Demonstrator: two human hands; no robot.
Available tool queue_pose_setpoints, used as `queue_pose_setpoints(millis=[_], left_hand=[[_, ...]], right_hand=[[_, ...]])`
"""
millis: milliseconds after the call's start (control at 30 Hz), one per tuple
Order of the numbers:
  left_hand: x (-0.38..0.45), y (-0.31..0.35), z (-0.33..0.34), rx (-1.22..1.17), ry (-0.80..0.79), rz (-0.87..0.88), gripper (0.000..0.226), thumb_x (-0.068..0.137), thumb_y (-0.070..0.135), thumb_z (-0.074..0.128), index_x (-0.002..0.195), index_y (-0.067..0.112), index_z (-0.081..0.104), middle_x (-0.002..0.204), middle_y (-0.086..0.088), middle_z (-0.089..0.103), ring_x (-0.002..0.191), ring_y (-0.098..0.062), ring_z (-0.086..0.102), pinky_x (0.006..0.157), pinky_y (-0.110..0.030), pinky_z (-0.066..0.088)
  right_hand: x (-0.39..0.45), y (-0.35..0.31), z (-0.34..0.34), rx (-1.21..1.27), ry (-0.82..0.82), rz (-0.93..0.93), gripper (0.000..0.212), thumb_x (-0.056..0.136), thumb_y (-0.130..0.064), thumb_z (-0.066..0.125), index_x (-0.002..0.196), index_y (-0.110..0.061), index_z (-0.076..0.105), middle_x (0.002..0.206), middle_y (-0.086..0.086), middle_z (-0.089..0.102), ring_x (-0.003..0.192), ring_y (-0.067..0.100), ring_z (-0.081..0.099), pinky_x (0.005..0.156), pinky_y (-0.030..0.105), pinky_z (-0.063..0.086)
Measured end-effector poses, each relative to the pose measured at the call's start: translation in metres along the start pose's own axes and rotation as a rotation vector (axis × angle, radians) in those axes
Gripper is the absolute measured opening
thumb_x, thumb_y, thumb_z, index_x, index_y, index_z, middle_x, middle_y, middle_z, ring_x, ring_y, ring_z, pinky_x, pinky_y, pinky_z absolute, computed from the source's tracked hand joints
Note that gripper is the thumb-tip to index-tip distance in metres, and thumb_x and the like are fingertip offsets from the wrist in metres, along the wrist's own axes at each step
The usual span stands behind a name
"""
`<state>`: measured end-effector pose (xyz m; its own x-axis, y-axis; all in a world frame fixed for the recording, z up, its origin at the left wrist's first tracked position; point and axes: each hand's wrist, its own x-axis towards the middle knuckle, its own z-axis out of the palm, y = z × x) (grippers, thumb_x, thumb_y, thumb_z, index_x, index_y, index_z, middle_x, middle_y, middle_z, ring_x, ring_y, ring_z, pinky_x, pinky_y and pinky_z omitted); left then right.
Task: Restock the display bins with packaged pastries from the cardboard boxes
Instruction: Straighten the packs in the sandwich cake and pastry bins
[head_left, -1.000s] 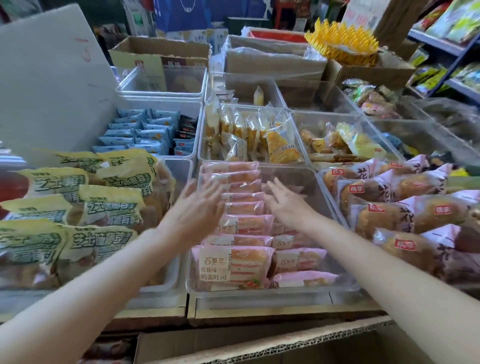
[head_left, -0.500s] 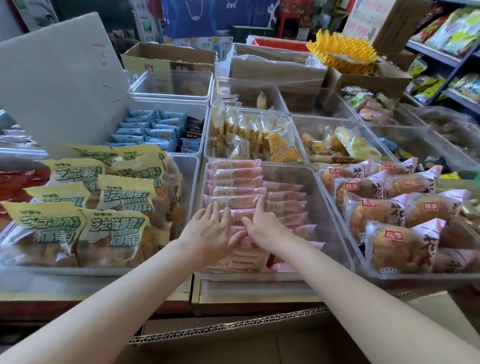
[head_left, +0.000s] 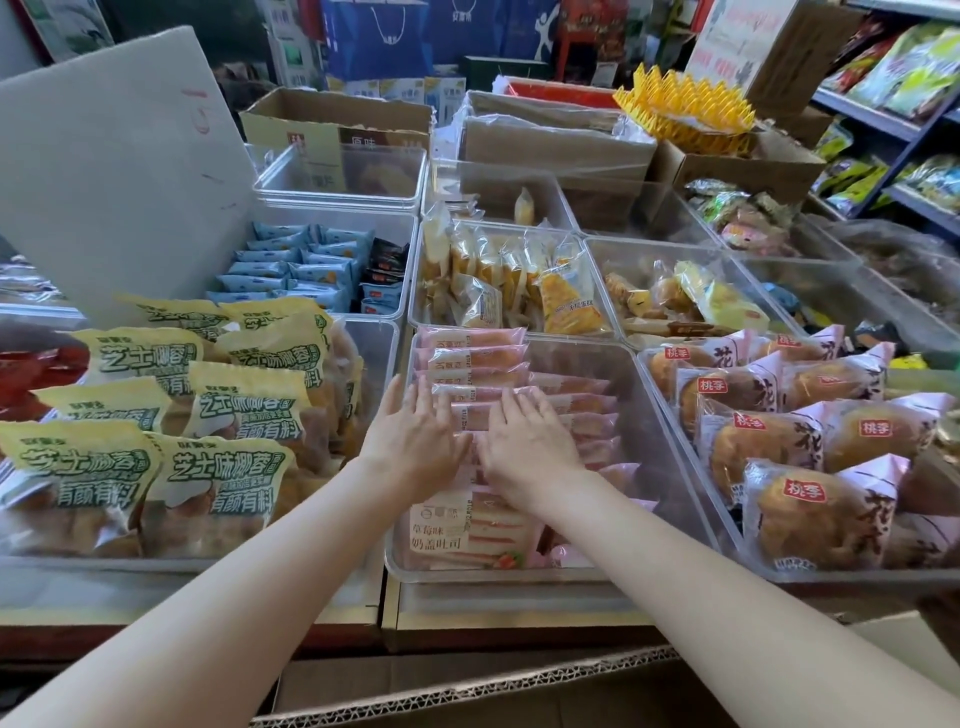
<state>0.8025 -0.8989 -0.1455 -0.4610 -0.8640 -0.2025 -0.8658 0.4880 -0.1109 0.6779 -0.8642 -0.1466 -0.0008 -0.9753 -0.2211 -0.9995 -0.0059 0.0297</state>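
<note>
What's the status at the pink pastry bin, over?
Left hand, right hand: fingers flat on pink packets. Clear bin part filled, right side bare. Nothing in the way.

Yellow-green bags (head_left: 236, 467): 芝士味椰蓉, 有颜有料. Pink front pack (head_left: 462, 530): 草莓味奶盖吐司. Bread bags (head_left: 815, 499): red tag 桃李.

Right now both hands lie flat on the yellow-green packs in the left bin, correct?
Not quite. In the head view the left hand and right hand lie flat on the pink packs in the middle bin, not the yellow-green packs.
</note>
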Motion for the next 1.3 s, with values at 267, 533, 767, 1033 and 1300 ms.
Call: queue_pose_setpoints(millis=[267,533,767,1033,1300], left_hand=[[0.05,-0.019,-0.003,0.023,0.017,-0.003,0.056,0.1,0.033,0.009,0.148,0.008,-0.006,0.156,-0.009,-0.009,0.144,-0.02,-0.013,0.114,-0.04,-0.012],[0.067,-0.023,0.011,0.06,-0.038,-0.088,0.062,0.098,0.041,0.006,0.146,0.004,-0.011,0.155,-0.014,-0.011,0.145,-0.022,-0.008,0.114,-0.04,-0.013],[0.08,-0.025,0.008,0.139,0.045,0.004,0.056,0.1,0.029,0.009,0.146,0.007,-0.014,0.156,-0.01,-0.015,0.143,-0.02,-0.016,0.112,-0.04,-0.017],[0.083,-0.019,-0.004,0.14,-0.026,-0.044,0.056,0.098,0.024,0.015,0.148,0.003,0.001,0.157,-0.012,0.004,0.146,-0.021,0.0,0.114,-0.041,-0.012],[0.013,-0.011,-0.023,-0.329,0.087,0.333,0.048,0.098,0.027,0.036,0.145,0.021,0.027,0.156,0.0,0.016,0.145,-0.017,0.008,0.119,-0.039,0.004]], right_hand=[[0.068,0.018,-0.017,0.056,0.013,0.068,0.061,0.102,-0.038,0.016,0.149,-0.006,-0.007,0.157,0.009,-0.015,0.145,0.021,-0.013,0.117,0.037,-0.008],[0.07,0.02,0.006,0.002,-0.016,0.115,0.066,0.101,-0.043,0.011,0.148,-0.002,-0.01,0.156,0.015,-0.017,0.145,0.024,-0.015,0.117,0.036,-0.008],[0.081,0.029,0.012,0.097,0.06,0.069,0.067,0.1,-0.046,0.016,0.148,-0.009,-0.014,0.156,0.008,-0.021,0.143,0.021,-0.022,0.115,0.037,-0.013],[0.086,0.032,-0.003,0.133,-0.075,0.071,0.065,0.1,-0.047,0.017,0.15,-0.014,-0.007,0.157,0.003,-0.018,0.144,0.02,-0.02,0.116,0.041,-0.011],[0.016,0.03,-0.044,0.318,-0.023,-0.243,0.059,0.097,-0.041,0.041,0.148,-0.017,0.026,0.159,0.007,0.004,0.147,0.02,0.0,0.117,0.036,0.003]])
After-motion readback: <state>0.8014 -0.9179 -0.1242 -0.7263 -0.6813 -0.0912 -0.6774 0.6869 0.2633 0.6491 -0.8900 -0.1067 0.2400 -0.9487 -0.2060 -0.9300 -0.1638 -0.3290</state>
